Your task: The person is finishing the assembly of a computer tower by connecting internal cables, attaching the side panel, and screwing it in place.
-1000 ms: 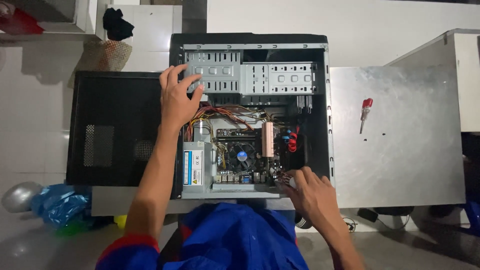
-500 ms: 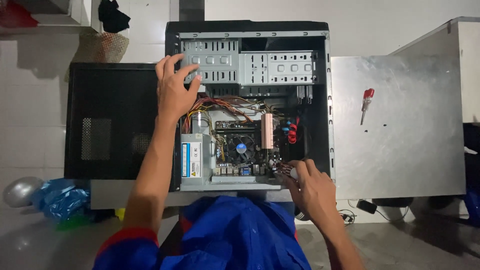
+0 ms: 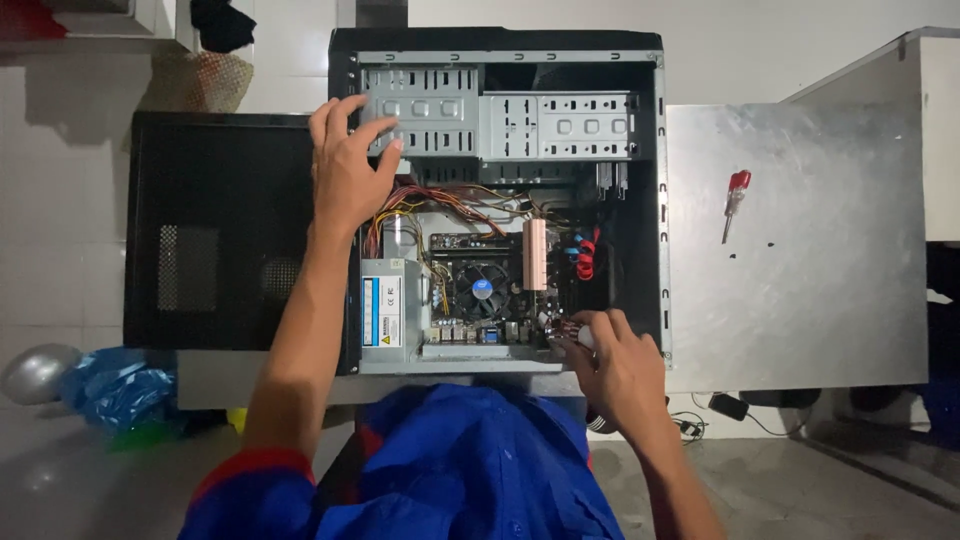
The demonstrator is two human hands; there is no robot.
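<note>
An open black computer case (image 3: 345,60) lies on its side before me, its inside facing up. My left hand (image 3: 348,170) rests with spread fingers on the grey metal drive cage (image 3: 425,110) at the case's upper left. My right hand (image 3: 612,365) is at the case's lower right corner, fingers pinched on a small cable connector (image 3: 572,335) by the motherboard's edge. Inside sit a motherboard with a round black cooler fan (image 3: 482,288), a pink memory stick (image 3: 535,254), a grey power supply (image 3: 383,312) and bundled coloured wires (image 3: 450,200).
The black side panel (image 3: 215,230) lies left of the case. The grey metal panel (image 3: 800,250) lies to the right with a red-handled screwdriver (image 3: 735,200) on it. A blue bag (image 3: 110,385) and a grey ball (image 3: 35,370) sit at lower left. Cables (image 3: 730,410) trail at lower right.
My right hand has drawn slightly in toward the motherboard's lower right edge. My left hand stays on the drive cage. The view has shifted a little.
</note>
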